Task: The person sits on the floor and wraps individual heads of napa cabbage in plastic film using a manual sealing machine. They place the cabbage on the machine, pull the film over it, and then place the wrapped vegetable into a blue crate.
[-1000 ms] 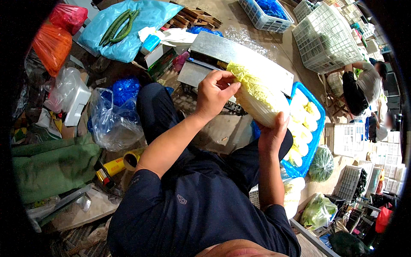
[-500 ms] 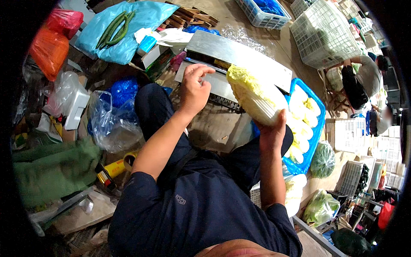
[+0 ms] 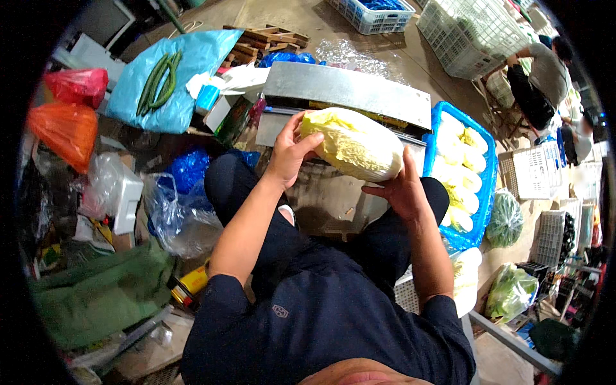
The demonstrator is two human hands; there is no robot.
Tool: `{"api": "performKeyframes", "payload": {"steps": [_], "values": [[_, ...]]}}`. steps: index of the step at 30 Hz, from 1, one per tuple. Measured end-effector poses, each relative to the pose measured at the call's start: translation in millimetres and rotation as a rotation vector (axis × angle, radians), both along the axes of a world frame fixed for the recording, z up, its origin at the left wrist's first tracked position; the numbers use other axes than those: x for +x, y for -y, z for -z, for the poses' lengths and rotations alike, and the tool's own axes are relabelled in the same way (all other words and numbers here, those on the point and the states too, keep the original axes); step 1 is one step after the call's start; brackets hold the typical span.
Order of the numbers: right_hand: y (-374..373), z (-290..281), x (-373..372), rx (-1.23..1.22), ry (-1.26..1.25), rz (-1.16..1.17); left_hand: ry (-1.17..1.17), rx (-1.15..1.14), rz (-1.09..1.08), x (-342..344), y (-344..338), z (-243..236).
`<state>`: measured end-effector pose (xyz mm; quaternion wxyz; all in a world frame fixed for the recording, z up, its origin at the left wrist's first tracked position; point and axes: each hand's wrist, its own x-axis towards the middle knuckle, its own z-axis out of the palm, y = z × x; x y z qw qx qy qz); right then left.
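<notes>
A pale yellow-green napa cabbage (image 3: pixel 354 144) lies across both my hands above my lap. My left hand (image 3: pixel 290 153) grips its leafy end on the left side. My right hand (image 3: pixel 399 186) cups the white base end from below and from the right. Just behind the cabbage stands a grey metal machine with a flat steel lid (image 3: pixel 346 90). A blue plastic crate (image 3: pixel 486 186) to my right holds several more trimmed cabbages.
A blue sack with long green vegetables (image 3: pixel 168 78) lies far left, beside red and orange bags (image 3: pixel 67 115). Clear plastic bags (image 3: pixel 176 212) and green cloth (image 3: pixel 96 295) crowd my left. White crates (image 3: pixel 471 35) stand far right, where another person (image 3: pixel 539 77) bends over.
My left hand has come back from the cabbage's top to grip its leafy end. The cabbage has swung from pointing away to lying crosswise in both hands.
</notes>
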<state>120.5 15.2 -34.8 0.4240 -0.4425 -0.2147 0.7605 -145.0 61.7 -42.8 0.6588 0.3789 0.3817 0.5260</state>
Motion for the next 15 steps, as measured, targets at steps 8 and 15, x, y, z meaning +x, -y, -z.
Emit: {"api": "performKeyframes", "payload": {"steps": [8, 15], "values": [[-106.0, 1.5, 24.5, 0.095, 0.336, -0.033, -0.02, -0.152, 0.043, 17.1, -78.8, 4.5], [-190.8, -5.9, 31.4, 0.065, 0.789, -0.119, -0.397, -0.294, 0.063, 35.3, -174.1, 19.5]]}}
